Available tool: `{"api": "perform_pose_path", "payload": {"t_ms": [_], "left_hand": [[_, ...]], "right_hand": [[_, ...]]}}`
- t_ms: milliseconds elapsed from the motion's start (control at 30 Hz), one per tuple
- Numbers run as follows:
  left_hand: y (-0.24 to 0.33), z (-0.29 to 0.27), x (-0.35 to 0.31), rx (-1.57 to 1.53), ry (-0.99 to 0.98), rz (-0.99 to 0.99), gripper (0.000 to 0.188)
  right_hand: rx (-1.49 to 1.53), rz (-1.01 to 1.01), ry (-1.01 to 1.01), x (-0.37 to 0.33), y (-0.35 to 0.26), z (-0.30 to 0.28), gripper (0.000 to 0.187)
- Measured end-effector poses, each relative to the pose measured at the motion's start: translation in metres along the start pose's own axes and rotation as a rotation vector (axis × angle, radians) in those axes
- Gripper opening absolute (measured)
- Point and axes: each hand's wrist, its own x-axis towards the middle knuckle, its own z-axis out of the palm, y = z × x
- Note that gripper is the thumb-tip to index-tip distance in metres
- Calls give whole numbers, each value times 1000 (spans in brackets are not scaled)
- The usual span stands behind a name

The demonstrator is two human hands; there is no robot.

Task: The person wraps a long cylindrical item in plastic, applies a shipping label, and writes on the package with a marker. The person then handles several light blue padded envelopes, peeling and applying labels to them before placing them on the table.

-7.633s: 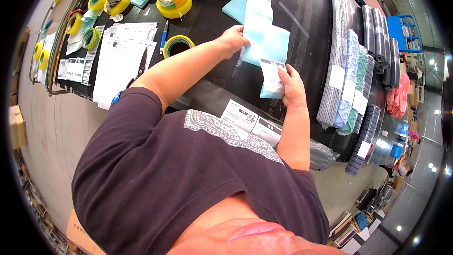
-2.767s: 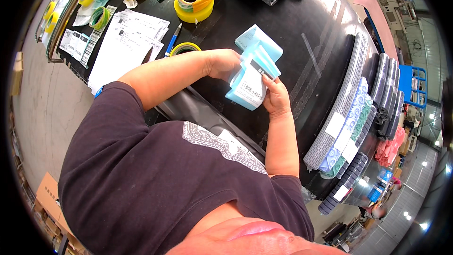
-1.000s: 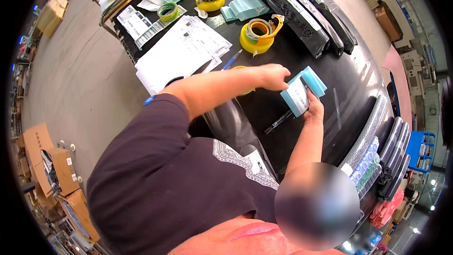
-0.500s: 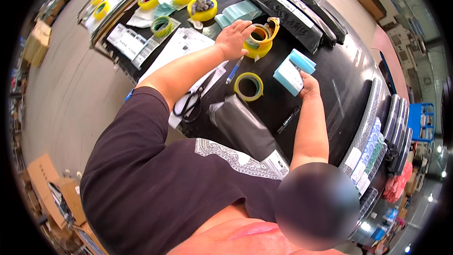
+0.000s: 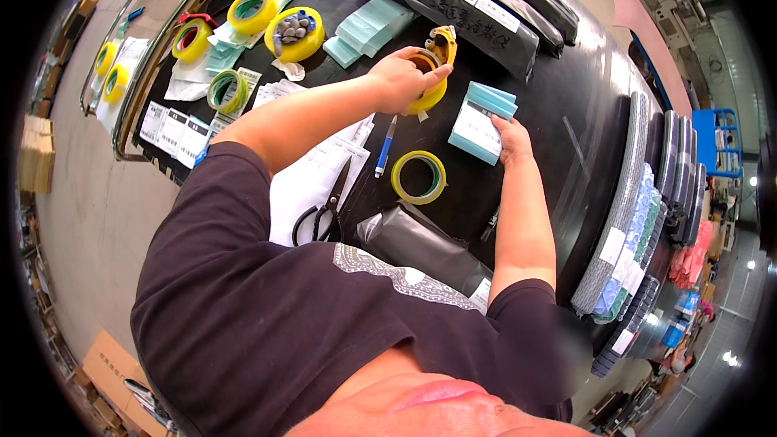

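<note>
My left hand [image 5: 402,83] is closed round the near side of a yellow tape dispenser [image 5: 441,44] that carries a wide roll of tape. Its fingers reach over the roll's top and hide part of it. In my right hand [image 5: 513,142] is a folded stack of pale blue label sheets [image 5: 483,125], a white printed face turned up and the thumb on its right edge. Between my forearms lie a loose roll of yellow tape [image 5: 439,188] and a blue-and-white pen [image 5: 385,157].
Black scissors [image 5: 329,213] rest on white papers [image 5: 291,194]. A black plastic package [image 5: 429,243] lies close to my chest. Large black packages [image 5: 461,16] stretch along the far side. More tape rolls [image 5: 251,10] and label sheets sit far left; rolled mats [image 5: 619,202] line the right.
My left hand has come down from above and closed on the tape dispenser. The label stack stays in my right hand, turned more upright. The whole view has shifted somewhat.
</note>
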Motion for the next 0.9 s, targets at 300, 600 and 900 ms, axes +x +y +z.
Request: {"api": "perform_pose_path", "payload": {"t_ms": [300,600,900], "left_hand": [[-5,23,-1,-72,215,-69,93],[-21,-13,-10,-183,752,6,90],[-25,59,37,-29,449,-152,100]], "right_hand": [[-153,-159,-74,-2,-5,20,25],[-375,-321,-38,82,13,101,31],[-507,-444,249,-52,-62,8,44]]}}
